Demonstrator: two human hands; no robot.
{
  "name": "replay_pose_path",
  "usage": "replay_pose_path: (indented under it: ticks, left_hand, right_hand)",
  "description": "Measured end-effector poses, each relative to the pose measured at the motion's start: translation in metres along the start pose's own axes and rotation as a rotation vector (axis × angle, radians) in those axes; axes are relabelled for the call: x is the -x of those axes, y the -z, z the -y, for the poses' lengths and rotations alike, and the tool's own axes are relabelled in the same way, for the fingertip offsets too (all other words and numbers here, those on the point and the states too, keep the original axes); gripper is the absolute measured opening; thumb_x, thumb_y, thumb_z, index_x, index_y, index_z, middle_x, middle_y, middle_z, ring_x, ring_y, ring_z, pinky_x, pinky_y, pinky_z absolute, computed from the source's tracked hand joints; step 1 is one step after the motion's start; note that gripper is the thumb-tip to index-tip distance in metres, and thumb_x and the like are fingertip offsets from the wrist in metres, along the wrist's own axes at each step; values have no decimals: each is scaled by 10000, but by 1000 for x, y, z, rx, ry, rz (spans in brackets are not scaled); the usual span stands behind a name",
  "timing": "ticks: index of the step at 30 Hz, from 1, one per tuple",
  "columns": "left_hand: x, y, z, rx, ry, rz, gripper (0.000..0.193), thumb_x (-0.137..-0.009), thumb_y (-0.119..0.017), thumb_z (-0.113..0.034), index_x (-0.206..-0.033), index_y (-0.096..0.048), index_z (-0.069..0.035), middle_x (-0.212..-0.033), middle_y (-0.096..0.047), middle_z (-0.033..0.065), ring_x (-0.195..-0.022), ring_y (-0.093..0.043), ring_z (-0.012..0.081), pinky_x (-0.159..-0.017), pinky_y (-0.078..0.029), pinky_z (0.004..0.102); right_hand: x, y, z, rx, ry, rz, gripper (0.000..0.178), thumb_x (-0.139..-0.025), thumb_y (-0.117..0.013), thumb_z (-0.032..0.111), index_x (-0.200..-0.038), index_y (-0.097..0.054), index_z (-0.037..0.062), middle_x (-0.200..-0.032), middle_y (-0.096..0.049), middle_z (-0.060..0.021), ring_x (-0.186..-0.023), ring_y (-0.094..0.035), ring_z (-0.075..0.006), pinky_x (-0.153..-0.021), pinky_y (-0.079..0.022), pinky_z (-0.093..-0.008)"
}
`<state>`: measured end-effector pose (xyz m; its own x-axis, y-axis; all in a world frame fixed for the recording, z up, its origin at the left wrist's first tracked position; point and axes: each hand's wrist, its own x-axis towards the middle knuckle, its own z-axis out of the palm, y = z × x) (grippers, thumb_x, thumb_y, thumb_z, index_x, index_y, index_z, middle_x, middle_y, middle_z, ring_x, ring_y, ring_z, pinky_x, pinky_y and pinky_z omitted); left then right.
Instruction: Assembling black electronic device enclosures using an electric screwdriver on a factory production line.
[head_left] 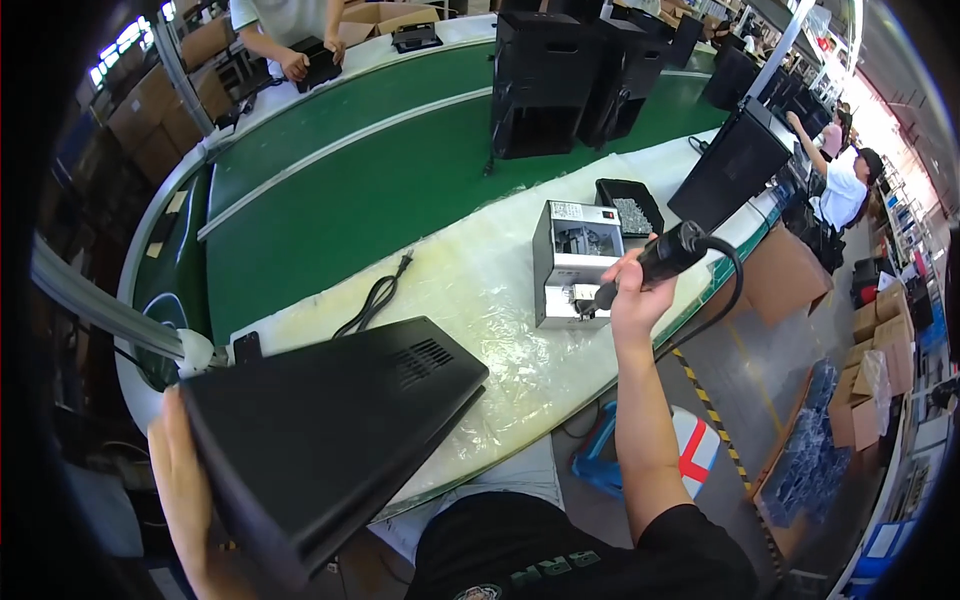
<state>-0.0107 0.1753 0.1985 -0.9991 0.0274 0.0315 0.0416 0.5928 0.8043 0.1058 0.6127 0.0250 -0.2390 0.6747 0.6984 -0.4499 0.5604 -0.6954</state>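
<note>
A black box-shaped casing (330, 420) with a slotted vent lies tilted at the near left of the bench. My left hand (180, 470) grips its left side, the fingers stretched along the edge and the thumb hidden. My right hand (640, 295) is closed around a black electric screwdriver (672, 253) with a thick cable. The driver's tip points down-left at the front opening of a small metal screw feeder (545, 260); whether it touches a screw I cannot tell. Behind the feeder stands a black tray (655, 205) of small silvery screws.
A black power cord (375, 300) lies coiled behind the casing. Beyond the bench runs a green conveyor (400, 200) carrying tall black casings (545, 90). Another black casing (730, 165) stands at the right. Co-workers work across the conveyor and at the far right.
</note>
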Motion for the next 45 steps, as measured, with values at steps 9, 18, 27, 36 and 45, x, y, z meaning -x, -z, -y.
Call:
replay_pose_path:
  ticks: [9,18,27,36,45]
  left_hand:
    - [-33,-95,-116,-341,-724,673,758,-796,-655,-454,-1307,-432,60,-1151,-582,291,-1081,-578,392,-943,-445,406]
    - [-40,-98,-114,-356,-736,724,820,-805,-621,-565,-1333,-413,27,-1108,-608,260,-1031,-600,374,-907,-465,405]
    - [-45,-99,-113,-311,-704,734,813,-775,-687,-516,-1315,-438,38,-1107,-615,253,-1026,-604,375,-892,-470,393]
    - [-53,-96,-111,-329,-757,779,811,-817,-622,-544,-1303,-403,67,-1043,-616,279,-952,-618,398,-858,-483,421]
    - [-120,-100,3,563,-420,1273,897,-877,-348,-710,-1331,-441,58,-1219,-584,166,-1075,-576,236,-955,-434,346]
  right_hand:
    - [-74,-37,120,-258,16,-37,509,-960,-468,355,-1268,-399,-44,-730,-527,-62,-488,-523,-139,-462,-467,-271]
    - [-154,-158,223,-604,137,319,526,-962,-458,435,-1206,-450,-31,-708,-561,-68,-471,-529,-149,-464,-459,-291]
    - [-136,-204,214,-443,120,410,435,-951,-528,353,-1116,-509,-50,-663,-560,-75,-439,-527,-136,-415,-425,-245]
    - [-137,-224,200,-516,-10,479,295,-930,-588,302,-860,-531,21,-653,-560,-56,-438,-534,-119,-412,-418,-238]
    - [-141,-216,193,-491,28,460,318,-923,-588,329,-863,-545,20,-638,-567,-63,-432,-536,-124,-415,-431,-241]
